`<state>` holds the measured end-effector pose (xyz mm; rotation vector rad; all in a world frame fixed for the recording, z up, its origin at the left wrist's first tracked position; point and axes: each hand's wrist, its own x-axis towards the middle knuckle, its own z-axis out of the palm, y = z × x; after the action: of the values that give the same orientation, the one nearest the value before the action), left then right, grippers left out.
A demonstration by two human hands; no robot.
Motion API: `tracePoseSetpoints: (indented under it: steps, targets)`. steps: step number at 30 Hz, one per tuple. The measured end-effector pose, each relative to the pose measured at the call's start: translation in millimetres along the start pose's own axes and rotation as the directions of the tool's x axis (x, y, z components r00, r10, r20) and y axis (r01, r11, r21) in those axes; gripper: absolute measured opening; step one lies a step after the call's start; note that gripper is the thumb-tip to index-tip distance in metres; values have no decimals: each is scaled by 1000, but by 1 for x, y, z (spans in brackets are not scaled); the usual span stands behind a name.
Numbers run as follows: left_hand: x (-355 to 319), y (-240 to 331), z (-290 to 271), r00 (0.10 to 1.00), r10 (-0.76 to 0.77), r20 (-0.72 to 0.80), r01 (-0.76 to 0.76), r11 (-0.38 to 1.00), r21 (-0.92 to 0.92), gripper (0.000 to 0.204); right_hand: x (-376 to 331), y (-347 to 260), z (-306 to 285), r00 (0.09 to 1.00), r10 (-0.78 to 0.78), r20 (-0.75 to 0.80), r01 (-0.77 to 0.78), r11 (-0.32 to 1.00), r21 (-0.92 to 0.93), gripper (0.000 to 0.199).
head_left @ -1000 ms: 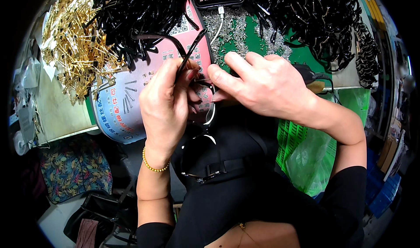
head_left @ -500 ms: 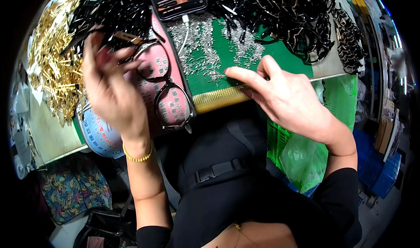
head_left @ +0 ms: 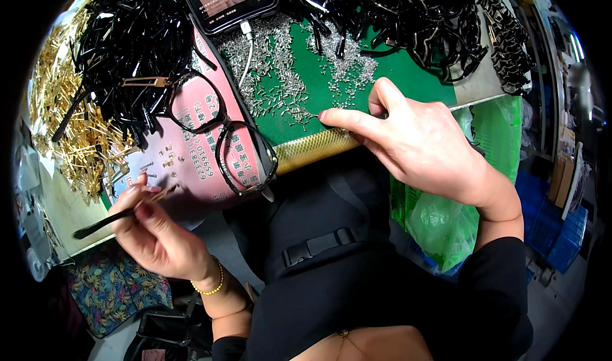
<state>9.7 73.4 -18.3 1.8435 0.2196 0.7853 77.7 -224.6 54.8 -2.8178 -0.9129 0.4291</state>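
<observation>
the left hand (head_left: 159, 233) pinches a slim black plastic temple arm with a gold metal end (head_left: 121, 211) between thumb and fingertips, just off the near left edge of the desk (head_left: 319, 145). its long axis runs slantwise: the gold end points up and right toward the black-rimmed spectacle front (head_left: 220, 128) lying on the pink printed sheet (head_left: 191, 163), and the black tip points down and left, away from the desk. the right hand (head_left: 424, 147) has its thumb and forefinger pressed together near the near edge of the green mat (head_left: 408, 84), seemingly on one of the tiny silver screws (head_left: 280, 84), though whether one is gripped cannot be told. to do this well, i judge, lift a single screw cleanly, keep the arm's gold end steady and level, and bring them together above the sheet so a dropped piece stays findable.
</observation>
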Motion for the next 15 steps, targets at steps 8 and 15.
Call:
tracePoseSetpoints:
  steps: [8, 15]
  targets:
    - [-25, 16, 5, 979, 94, 178, -123, 980, 158, 18, 1, -2, 1, 1000, -10, -21, 10, 1000, 2, 46]
    - [-53, 35, 40, 884, 319, 341, -388, 908, 158, 38, 6, -12, -1, 999, -37, -18, 36, 996, -88, 62]
